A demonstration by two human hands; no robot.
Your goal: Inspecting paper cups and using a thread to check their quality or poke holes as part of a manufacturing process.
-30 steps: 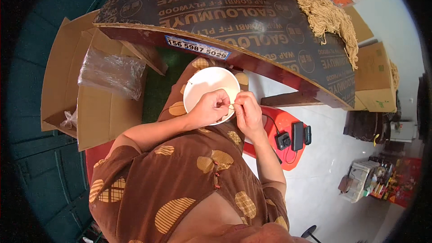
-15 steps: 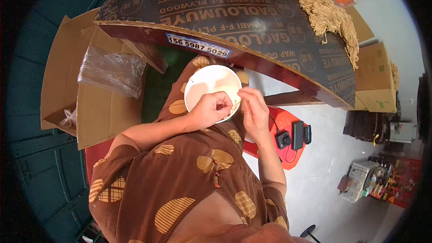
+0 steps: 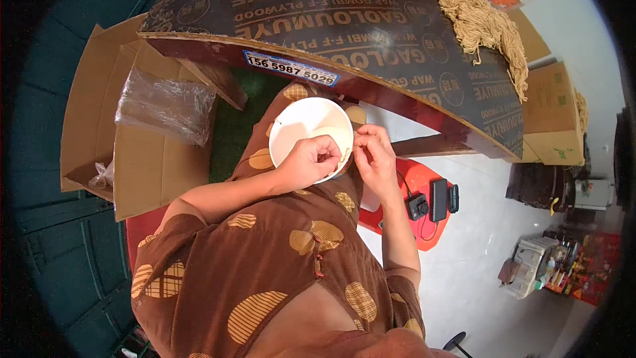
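Okay so the biggest thing here is the dark printed surface (image 3: 318, 20), out past the fingers, its curved-looking front edge running from beyond them on the left to well off on the right. Next up, a brown garment (image 3: 265, 252) with yellowish leaf shapes, filling most of the space on the near side of the fingers and under them. Big cardboard box (image 3: 156, 179) well off to the left of the fingers, with crumpled clear plastic (image 3: 162, 109) hanging over it. Just right of the fingers, lower down, there's a red stool (image 3: 417, 174). Pile of tan cord (image 3: 487, 30) sits far beyond the fingers to the right, spilling over the edge up there.

White bucket (image 3: 295, 119) is right at the fingers, resting on the lap. The left hand (image 3: 308, 161) reaches over its near side, fingers curled and pinched together inside the rim. The right hand (image 3: 376, 159) is just outside the rim on the right, thumb and index finger close together; can't tell if they've got anything between them.

Right of both sets of fingers, a black slab-shaped device (image 3: 438, 200) and a smaller boxy one (image 3: 417, 207) sit on the stool. Tiniest bit: a short tan strand (image 3: 346, 154) poking out at the left fingertips, looped, pinched there over the bucket.
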